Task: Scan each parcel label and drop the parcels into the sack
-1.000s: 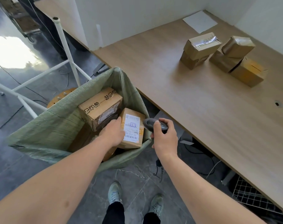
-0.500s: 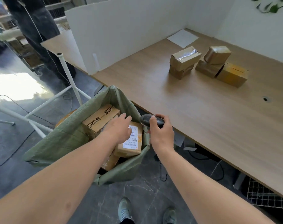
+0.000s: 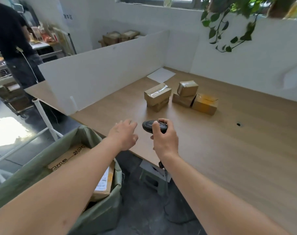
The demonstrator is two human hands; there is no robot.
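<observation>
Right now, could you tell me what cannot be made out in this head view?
- Parcels on the table: no labels face the camera; the lower box sits mostly under the taped box.
- Sack: its contents lie largely behind the left forearm; the label print is too small.
- Scanner: the right hand covers its handle and trigger.

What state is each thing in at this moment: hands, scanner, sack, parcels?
Left hand: open, fingers spread, holding nothing, over the table edge.
Right hand: gripping the scanner.
Scanner: held above the table, thumb on top.
Sack: mouth open, parcels inside, one label showing.
Parcels on table: taped shut, clustered, two pairs stacked.
</observation>
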